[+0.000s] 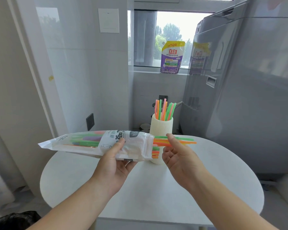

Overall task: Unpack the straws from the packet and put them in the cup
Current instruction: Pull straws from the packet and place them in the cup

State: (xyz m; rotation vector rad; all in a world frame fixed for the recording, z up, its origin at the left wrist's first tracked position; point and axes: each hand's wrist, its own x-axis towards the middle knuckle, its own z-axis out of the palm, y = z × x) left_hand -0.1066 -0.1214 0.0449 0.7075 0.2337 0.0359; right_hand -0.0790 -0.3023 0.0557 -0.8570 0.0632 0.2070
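My left hand (114,161) grips the clear-and-white straw packet (93,143), held level above the round white table (206,188) with its open end to the right. Green and orange straws (184,141) stick out of that end. My right hand (178,155) pinches these straws between thumb and fingers. Just behind the packet's mouth stands a ribbed white cup (161,128) with several pink, orange and green straws (164,110) upright in it.
A grey washing machine (248,88) stands close on the right. A purple detergent pouch (171,58) sits on the window sill behind. A white wall with a dark socket (90,122) is on the left.
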